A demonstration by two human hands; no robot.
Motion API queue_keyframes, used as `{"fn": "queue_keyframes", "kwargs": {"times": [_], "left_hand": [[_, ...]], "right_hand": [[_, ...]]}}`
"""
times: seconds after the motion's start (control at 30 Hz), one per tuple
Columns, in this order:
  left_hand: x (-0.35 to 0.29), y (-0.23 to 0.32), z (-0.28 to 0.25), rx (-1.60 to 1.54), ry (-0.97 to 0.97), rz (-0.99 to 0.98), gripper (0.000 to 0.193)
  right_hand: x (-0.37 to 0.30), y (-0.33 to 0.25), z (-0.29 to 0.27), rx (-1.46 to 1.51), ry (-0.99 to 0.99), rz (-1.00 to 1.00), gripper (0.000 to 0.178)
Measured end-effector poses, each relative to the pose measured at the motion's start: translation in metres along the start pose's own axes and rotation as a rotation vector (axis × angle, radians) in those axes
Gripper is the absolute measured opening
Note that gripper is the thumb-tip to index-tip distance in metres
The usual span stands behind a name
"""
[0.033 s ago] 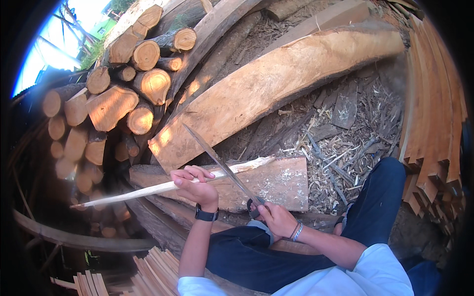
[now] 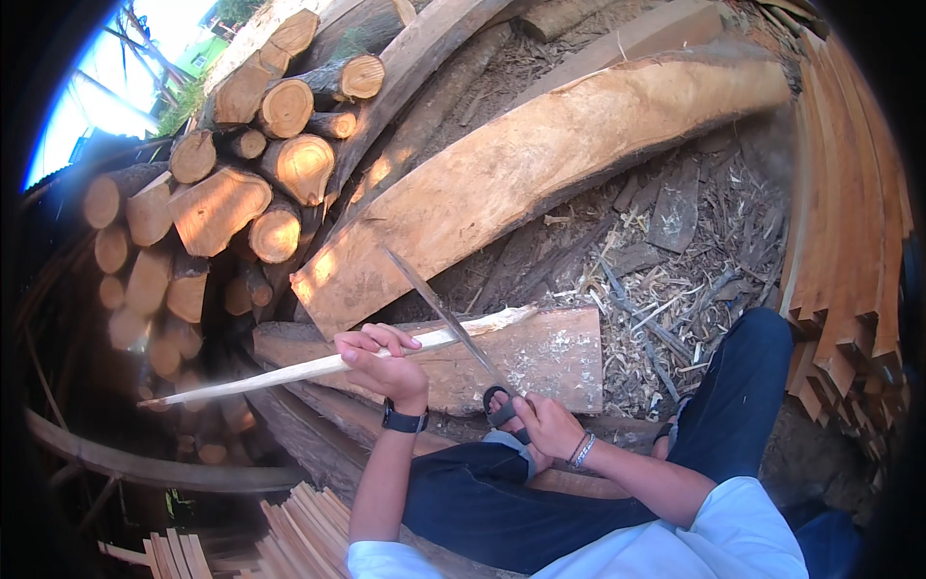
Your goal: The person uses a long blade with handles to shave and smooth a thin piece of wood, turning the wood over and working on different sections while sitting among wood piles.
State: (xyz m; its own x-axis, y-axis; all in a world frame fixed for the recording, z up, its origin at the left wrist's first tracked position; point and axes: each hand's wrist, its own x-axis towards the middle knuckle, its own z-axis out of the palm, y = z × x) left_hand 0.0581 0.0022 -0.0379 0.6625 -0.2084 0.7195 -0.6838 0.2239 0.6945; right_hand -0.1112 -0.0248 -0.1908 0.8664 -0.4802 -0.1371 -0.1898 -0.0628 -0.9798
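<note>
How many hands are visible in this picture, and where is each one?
2: the left hand, holding the pale stick; the right hand, farther right, gripping the long blade at its lower end.

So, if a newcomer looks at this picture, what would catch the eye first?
Probably the large pale plank, lying slantwise across the upper middle. Near the centre, a long knife in the right fingers overlaps the whittled stick in the left fingers. Stacked logs show their cut ends at upper left.
</note>
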Motion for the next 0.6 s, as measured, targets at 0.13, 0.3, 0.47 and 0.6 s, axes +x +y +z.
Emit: {"fn": "queue_keyframes", "kwargs": {"times": [0.13,0.3,0.47,0.6], "left_hand": [[-0.003,0.0,0.001,-0.021,-0.016,-0.003,0.051],[0.001,-0.004,0.0,-0.008,0.005,0.003,0.051],[-0.001,-0.005,-0.001,-0.015,0.017,0.007,0.049],[-0.002,-0.001,0.003,-0.007,0.006,0.008,0.049]], "right_hand": [[0.001,0.037,0.002,-0.042,0.105,0.123,0.054],[-0.004,-0.013,-0.002,0.181,-0.033,0.054,0.054],[0.001,-0.004,-0.004,0.007,-0.007,0.021,0.055],[0.005,0.039,-0.005,-0.071,0.06,0.175,0.056]]}}
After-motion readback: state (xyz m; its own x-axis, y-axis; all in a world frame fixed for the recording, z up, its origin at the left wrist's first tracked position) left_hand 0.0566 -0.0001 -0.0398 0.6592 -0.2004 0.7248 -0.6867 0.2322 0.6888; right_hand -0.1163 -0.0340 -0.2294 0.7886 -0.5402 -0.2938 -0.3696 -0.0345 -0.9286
